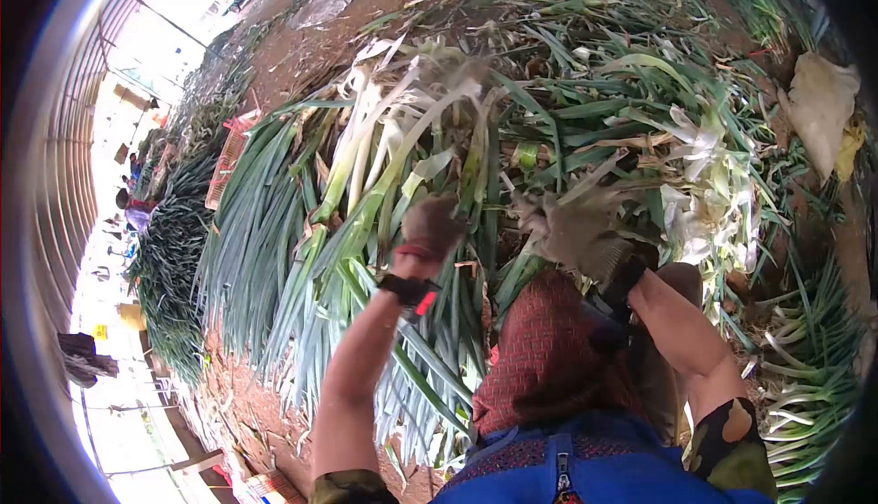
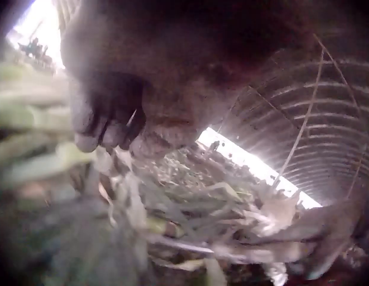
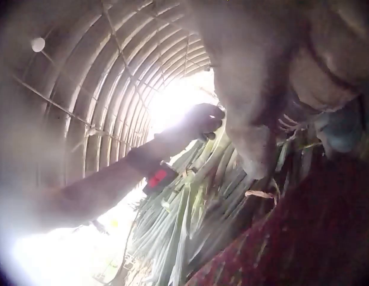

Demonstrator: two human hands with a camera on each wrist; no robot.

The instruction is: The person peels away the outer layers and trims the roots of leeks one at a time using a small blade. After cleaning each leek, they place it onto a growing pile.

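On the floor (image 1: 293,58), the heap of green onions (image 1: 261,202) lay below and left of the nearer left hand (image 1: 432,228), stretching lengthwise outward to pale ends; that hand's fingers were curled, their hold unclear; the right hand (image 1: 581,228) seemingly pinched a stalk (image 2: 196,246).

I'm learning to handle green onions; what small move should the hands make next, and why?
Probably the left hand should draw a stem toward the right hand: it is at the green onions, the right hand close beside it. What either grips is unclear.
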